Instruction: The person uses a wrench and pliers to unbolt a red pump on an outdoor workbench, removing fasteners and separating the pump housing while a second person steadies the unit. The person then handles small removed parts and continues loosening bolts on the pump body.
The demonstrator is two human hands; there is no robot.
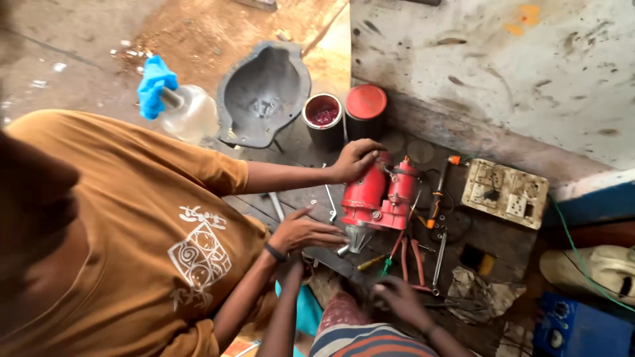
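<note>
A red electric motor (377, 192) lies on a dark wooden board (496, 238). A co-worker in an orange shirt (132, 218) rests one hand (356, 158) on the motor's top and the other (305, 231) by its grey shaft end (357, 238). My left arm rises from the bottom edge. My left hand (293, 268) is mostly hidden under the co-worker's wrist. My right hand (397, 297), dark and blurred, has curled fingers at the end of a dark metal bar (337, 264), beside red-handled pliers (411, 261).
Two tins (324, 119) (366, 109), a grey metal pan (264, 92) and a bottle with a blue cloth (188, 112) stand behind. A switchboard (506, 192), an orange-handled screwdriver (436, 198), a spanner (329, 195), a rag (476, 291) and a blue box (582, 327) lie around.
</note>
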